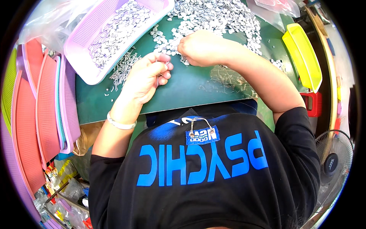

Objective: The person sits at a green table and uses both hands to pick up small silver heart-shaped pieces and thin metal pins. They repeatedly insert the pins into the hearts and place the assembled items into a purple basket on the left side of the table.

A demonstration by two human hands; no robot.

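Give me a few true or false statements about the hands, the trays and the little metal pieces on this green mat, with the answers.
1. The left hand pinches a thin metal pin. True.
2. The right hand rests in the pile of small silver discs. True.
3. The lilac tray is empty. False: it holds silver discs.
4. The yellow tray lies at the left. False: it is at the right.
5. A bracelet is on the right wrist. False: left wrist.

The right hand (pixel 204 47) curls knuckles-up over the heap of small silver pieces (pixel 217 17), so its fingers and whatever they pinch are hidden. The thin metal part (pixel 158 78) in the left hand (pixel 146 78) is too small to identify. The pink tray (pixel 114 34) runs off the top edge.
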